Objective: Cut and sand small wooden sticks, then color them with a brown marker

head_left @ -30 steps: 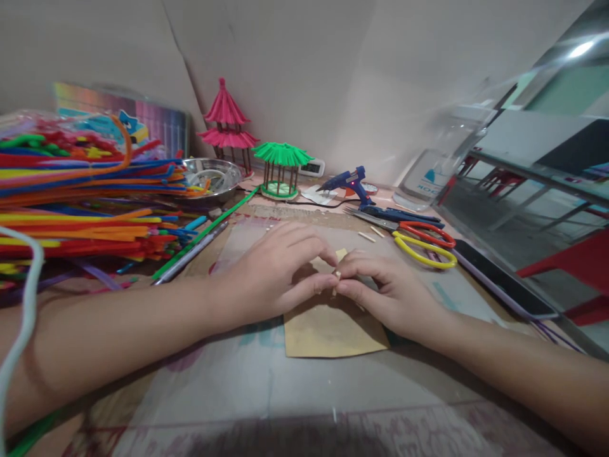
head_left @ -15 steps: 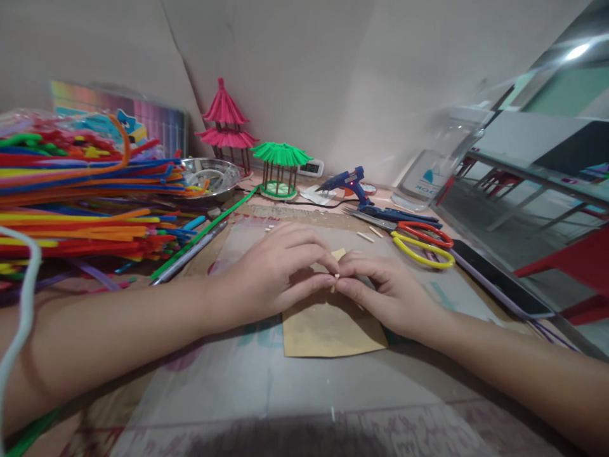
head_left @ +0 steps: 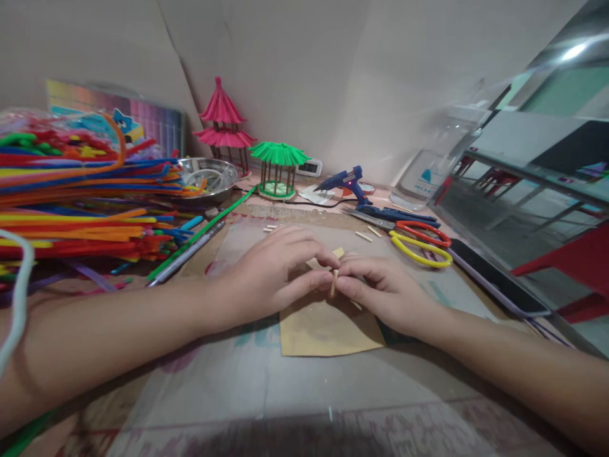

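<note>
Turned to show more of stick [head_left: 333, 285] than earlier, pinched in right hand [head_left: 392, 293]. Hard to tell if gripped by left hand [head_left: 276, 270] too. Keep light, steady above paper [head_left: 328, 335].

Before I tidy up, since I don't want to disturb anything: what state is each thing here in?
Small stick, pinched between the fingers
Yellow sheet, lying flat
Glue gun, red light on
Scissors, lying with handles apart
Phone, screen dark
Pink-roofed model, upright
Green-roofed model, upright
Metal bowl, uncovered
Pipe cleaners, heaped
Clear jug, upright
</note>
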Demonstrator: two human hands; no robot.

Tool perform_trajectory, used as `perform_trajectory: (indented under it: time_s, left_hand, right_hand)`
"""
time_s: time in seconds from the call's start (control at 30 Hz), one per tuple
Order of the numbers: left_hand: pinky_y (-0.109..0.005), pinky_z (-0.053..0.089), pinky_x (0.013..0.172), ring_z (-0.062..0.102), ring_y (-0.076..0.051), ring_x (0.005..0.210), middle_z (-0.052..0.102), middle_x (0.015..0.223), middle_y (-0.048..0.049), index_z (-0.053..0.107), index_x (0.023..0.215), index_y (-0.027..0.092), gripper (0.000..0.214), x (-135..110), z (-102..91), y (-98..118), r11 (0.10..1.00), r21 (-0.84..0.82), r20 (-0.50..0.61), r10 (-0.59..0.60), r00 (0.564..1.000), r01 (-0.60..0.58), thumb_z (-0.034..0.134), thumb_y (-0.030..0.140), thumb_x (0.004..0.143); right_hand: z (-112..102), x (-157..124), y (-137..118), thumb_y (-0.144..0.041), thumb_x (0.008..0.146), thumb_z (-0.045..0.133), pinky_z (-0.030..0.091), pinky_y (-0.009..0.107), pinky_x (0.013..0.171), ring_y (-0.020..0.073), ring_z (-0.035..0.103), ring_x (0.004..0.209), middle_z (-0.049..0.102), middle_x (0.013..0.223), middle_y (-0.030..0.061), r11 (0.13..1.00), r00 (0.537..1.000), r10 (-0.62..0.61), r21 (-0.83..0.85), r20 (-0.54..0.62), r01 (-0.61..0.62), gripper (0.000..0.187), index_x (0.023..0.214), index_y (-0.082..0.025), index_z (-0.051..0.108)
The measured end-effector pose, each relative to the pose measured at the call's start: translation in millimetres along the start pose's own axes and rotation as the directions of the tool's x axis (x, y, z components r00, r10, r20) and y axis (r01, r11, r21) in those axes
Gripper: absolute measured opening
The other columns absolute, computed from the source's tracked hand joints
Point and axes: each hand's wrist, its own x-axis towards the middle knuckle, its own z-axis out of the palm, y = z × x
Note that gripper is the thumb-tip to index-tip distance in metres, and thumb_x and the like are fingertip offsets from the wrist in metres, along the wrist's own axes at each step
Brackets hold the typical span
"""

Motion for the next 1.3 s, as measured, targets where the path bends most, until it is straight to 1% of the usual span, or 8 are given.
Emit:
perform_trajectory:
  time_s: [0.17,0.37,0.53,0.67,0.77,0.87,0.93,1.3]
  left_hand:
    - [-0.030,0.045,0.089,0.063,-0.017,0.099,0.070,0.100,-0.0020,0.068,0.105,0.020,0.012,0,0.0,0,1.000,-0.001,-0.017,0.030,0.999,-0.031,0.062,0.026,0.098]
    - [-0.029,0.043,0.085,0.062,-0.015,0.090,0.068,0.089,0.0004,0.068,0.093,0.020,0.009,0,-1.5,-1,0.997,0.000,-0.025,0.083,0.996,-0.083,0.063,0.025,0.097]
    - [-0.031,0.043,0.087,0.063,-0.016,0.094,0.069,0.096,-0.0002,0.066,0.097,0.020,0.008,0,-1.1,0,1.000,0.009,-0.008,0.027,1.000,-0.027,0.062,0.026,0.097]
    - [-0.035,0.045,0.090,0.063,-0.020,0.101,0.069,0.106,-0.0038,0.066,0.104,0.018,0.014,0,2.6,-1,0.997,0.059,0.044,-0.056,0.997,0.053,0.060,0.022,0.093]
    - [-0.039,0.044,0.096,0.062,-0.023,0.106,0.068,0.110,-0.0050,0.068,0.105,0.019,0.018,-1,6.7,-5,0.994,0.095,0.147,-0.066,0.987,0.053,0.060,0.022,0.089]
    - [-0.043,0.044,0.100,0.061,-0.025,0.111,0.068,0.115,-0.0067,0.069,0.109,0.019,0.022,-2,9.2,-9,0.990,0.134,0.211,-0.074,0.975,0.047,0.060,0.026,0.090]
    - [-0.043,0.045,0.100,0.061,-0.026,0.111,0.068,0.116,-0.0073,0.068,0.112,0.019,0.024,-3,9.7,-11,0.988,0.148,0.241,-0.078,0.967,0.042,0.058,0.029,0.092]
    - [-0.045,0.046,0.100,0.062,-0.027,0.109,0.069,0.115,-0.0082,0.068,0.109,0.018,0.023,-1,8.1,-8,0.981,0.194,0.287,-0.073,0.955,0.017,0.056,0.027,0.092]
  right_hand:
    - [1,1,0,-0.027,0.097,0.056,0.046,0.024,0.066,0.0127,0.061,0.072,0.068,0.077,0.0015,0.996,0.998,0.056,0.071,-0.010,-0.055,0.025,0.077,-0.018,0.068]
    - [5,1,-3,-0.025,0.090,0.063,0.051,0.025,0.064,0.0141,0.067,0.073,0.072,0.079,0.0010,0.976,0.988,0.146,0.167,-0.050,-0.136,0.007,0.086,-0.020,0.065]
    - [5,1,-3,-0.025,0.088,0.066,0.054,0.025,0.064,0.0148,0.069,0.071,0.072,0.077,0.0002,0.981,0.991,0.117,0.162,-0.066,-0.105,0.007,0.085,-0.021,0.062]
    - [-2,5,12,-0.025,0.091,0.064,0.055,0.028,0.072,0.0157,0.071,0.076,0.072,0.082,0.0008,0.989,0.978,0.074,0.137,-0.197,-0.047,0.006,0.090,-0.021,0.060]
    - [-12,8,27,-0.026,0.094,0.061,0.053,0.031,0.075,0.0168,0.071,0.079,0.073,0.085,0.0022,0.999,0.962,0.044,-0.002,-0.269,-0.047,0.006,0.093,-0.021,0.061]
    - [-19,10,36,-0.023,0.094,0.059,0.049,0.032,0.076,0.0183,0.067,0.082,0.072,0.086,0.0031,0.962,0.967,-0.053,-0.271,-0.249,-0.017,0.006,0.091,-0.020,0.064]
    - [-21,11,39,-0.020,0.094,0.059,0.047,0.033,0.076,0.0193,0.063,0.083,0.070,0.085,0.0035,0.923,0.972,-0.101,-0.385,-0.210,0.013,0.007,0.089,-0.020,0.064]
    - [-22,14,32,-0.017,0.094,0.058,0.042,0.033,0.073,0.0213,0.058,0.080,0.069,0.084,0.0057,0.796,0.994,-0.078,-0.605,-0.073,0.018,0.007,0.088,-0.018,0.062]
